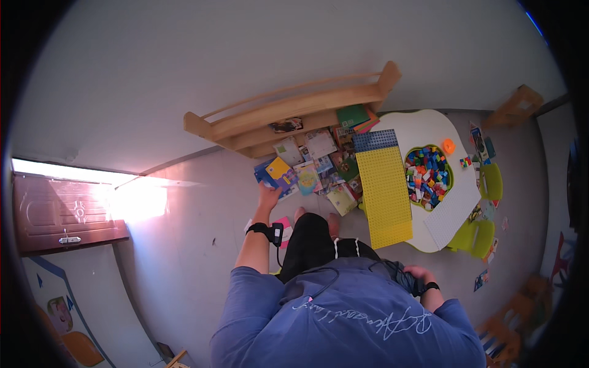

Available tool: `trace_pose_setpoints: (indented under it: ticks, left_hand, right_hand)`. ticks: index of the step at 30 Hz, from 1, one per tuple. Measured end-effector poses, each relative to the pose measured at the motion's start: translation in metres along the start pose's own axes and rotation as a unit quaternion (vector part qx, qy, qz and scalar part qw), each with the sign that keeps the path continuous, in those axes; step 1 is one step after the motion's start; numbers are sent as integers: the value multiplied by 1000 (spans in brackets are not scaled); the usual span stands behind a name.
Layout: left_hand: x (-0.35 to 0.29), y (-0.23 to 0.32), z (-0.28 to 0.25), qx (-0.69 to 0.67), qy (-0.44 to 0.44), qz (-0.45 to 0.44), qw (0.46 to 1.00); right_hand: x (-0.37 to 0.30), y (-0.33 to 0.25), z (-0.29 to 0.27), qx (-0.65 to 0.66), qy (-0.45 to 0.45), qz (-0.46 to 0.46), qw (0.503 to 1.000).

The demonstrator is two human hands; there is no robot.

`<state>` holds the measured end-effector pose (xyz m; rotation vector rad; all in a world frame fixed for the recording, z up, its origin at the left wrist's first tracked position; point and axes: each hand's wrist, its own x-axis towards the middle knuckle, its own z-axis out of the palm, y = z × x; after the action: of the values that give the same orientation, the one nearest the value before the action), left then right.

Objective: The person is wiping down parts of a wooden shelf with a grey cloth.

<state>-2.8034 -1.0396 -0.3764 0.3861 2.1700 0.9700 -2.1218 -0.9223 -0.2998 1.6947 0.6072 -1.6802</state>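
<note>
My left hand (269,195) reaches forward to the near edge of a blue picture book (262,173), its fingers closed on that edge. A yellow and purple book (281,173) overlaps the blue one. Just beyond and to the right, several loose books and booklets lie in a jumbled pile on the floor, among them a pale green one (341,200). At my right hip, my right hand (419,273) is beside a dark bundle (405,281) with a black cable; its fingers are too small and partly hidden to read.
A wooden bookshelf (294,105) stands along the wall behind the pile. To the right, a white table (429,122) bears yellow building plates (386,196) and a well of coloured bricks (428,178). Green chairs (475,238) stand beyond it. A brown door (67,214) is at far left.
</note>
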Motion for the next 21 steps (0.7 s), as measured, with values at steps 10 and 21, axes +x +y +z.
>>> trace_pose_setpoints:
  ticks: [10, 21]
  left_hand:
    - [264, 13, 28, -110, 96, 127, 981]
    - [404, -27, 39, 324, 56, 225, 917]
  right_hand:
    - [-73, 14, 158, 210, 95, -63, 971]
    - [-115, 66, 337, 115, -93, 105, 983]
